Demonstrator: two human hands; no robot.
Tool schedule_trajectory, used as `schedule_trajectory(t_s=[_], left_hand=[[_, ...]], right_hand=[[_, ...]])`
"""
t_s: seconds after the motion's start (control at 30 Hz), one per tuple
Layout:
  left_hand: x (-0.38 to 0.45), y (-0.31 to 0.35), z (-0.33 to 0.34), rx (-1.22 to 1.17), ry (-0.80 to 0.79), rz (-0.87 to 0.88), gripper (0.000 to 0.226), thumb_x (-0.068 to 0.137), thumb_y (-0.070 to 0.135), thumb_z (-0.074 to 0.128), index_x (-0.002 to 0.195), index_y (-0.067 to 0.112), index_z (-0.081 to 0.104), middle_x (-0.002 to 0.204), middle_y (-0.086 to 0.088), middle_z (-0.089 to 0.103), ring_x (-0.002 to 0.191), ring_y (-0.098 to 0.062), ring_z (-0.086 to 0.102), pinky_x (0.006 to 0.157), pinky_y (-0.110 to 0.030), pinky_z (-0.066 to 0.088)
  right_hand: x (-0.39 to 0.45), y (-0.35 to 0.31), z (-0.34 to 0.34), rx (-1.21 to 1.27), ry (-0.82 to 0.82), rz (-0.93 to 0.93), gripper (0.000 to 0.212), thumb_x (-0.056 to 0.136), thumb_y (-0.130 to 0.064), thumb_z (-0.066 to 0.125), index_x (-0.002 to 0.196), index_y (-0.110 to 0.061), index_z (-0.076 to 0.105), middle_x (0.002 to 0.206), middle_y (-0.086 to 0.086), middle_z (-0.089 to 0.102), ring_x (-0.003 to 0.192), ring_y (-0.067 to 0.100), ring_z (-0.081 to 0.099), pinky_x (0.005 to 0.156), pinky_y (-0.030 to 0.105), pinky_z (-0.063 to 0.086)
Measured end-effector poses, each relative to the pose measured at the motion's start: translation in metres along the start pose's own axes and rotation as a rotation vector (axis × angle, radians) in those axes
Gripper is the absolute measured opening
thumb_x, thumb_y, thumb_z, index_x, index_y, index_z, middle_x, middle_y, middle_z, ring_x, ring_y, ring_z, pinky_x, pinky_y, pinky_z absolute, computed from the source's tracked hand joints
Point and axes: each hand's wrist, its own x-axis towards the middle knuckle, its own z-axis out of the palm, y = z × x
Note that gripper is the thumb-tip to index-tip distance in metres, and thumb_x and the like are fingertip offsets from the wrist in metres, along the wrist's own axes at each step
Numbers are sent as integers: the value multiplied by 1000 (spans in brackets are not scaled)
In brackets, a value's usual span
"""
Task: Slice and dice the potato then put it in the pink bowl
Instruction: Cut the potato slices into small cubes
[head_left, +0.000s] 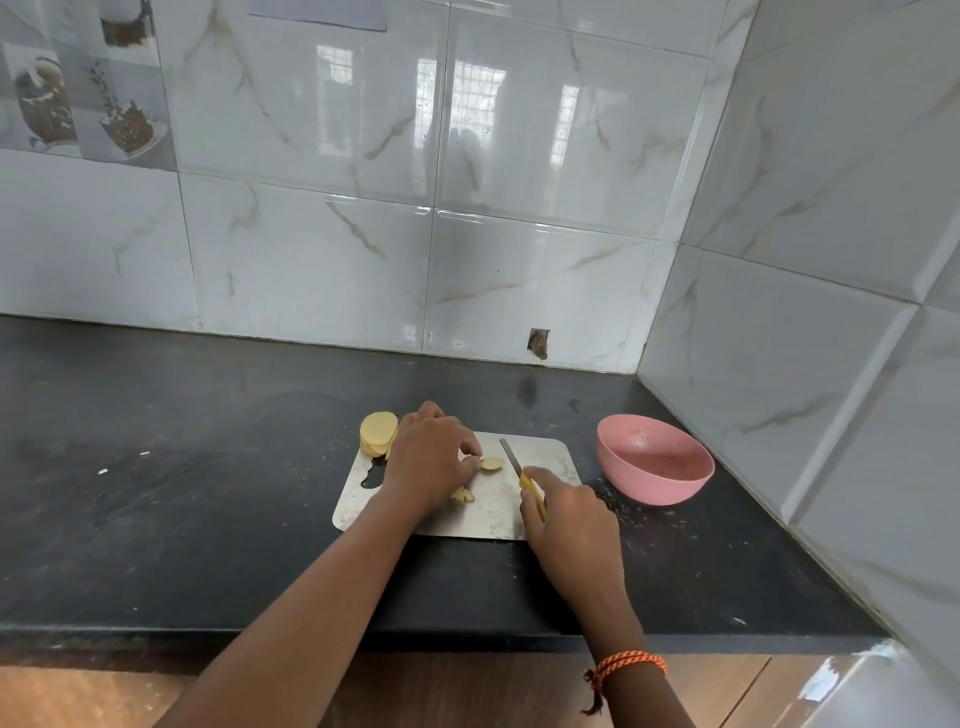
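Fingers (470, 451) of left hand (428, 460) apparently touching potato slice (492, 464)

brushed metal board (498, 499), matt dark stone counter (182, 467), glossy tiles (311, 208)

A home kitchen corner: glossy marble-look wall tiles (545, 156), some printed with food pictures (78, 93), behind a dark stone desk (182, 493) carrying a steel cutting board (493, 509).
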Motion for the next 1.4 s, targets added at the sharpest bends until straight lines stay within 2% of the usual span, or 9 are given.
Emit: schedule_trajectory(t_s=[0.23, 0.43, 0.77, 0.97, 1.27, 1.4], left_hand=[[-1, 5, 1, -7, -34, 23, 15, 91, 49, 73, 95, 37, 81, 104, 20, 69, 112, -10, 45, 93, -29, 23], [-1, 3, 3, 9, -35, 2, 17, 92, 50, 73, 95, 36, 81, 103, 20, 69, 113, -11, 46, 100, -33, 29], [0, 5, 5, 21, -35, 13, 21, 95, 52, 68, 103, 39, 82, 108, 20, 71, 112, -11, 46, 100, -34, 30], [1, 6, 6, 27, -44, 11, 24, 96, 53, 66, 110, 41, 82, 114, 19, 71, 114, -12, 48, 101, -35, 32], [0, 7, 7, 29, -49, 23, 24, 95, 51, 65, 107, 41, 82, 113, 18, 72, 111, -13, 48, 103, -38, 34], [0, 9, 9, 32, -42, 22, 24, 94, 50, 64, 102, 39, 83, 108, 17, 72, 109, -14, 48, 102, -39, 34]], right_hand=[[-2, -2, 1, -22, 25, -5, 32, 105, -43, 42, 133, -36, 54, 99, 2, 73, 87, 25, 68, 74, 42, 56], [-2, -3, 0, -28, 21, -19, 32, 105, -42, 41, 134, -37, 54, 99, 3, 73, 87, 25, 68, 72, 40, 55], [-1, -3, 1, -34, 0, -31, 32, 106, -44, 39, 135, -38, 52, 98, 1, 73, 86, 24, 68, 72, 39, 54], [-1, -4, -1, -42, -10, -48, 32, 106, -43, 39, 135, -39, 52, 99, 1, 72, 86, 23, 67, 68, 36, 47], [-1, -7, -2, -68, -57, -82, 31, 107, -43, 37, 134, -37, 53, 98, 3, 71, 86, 24, 66, 68, 36, 46], [-1, -8, -3, -98, -88, -92, 36, 109, -42, 35, 141, -36, 50, 102, 3, 71, 89, 21, 66, 66, 33, 41]])
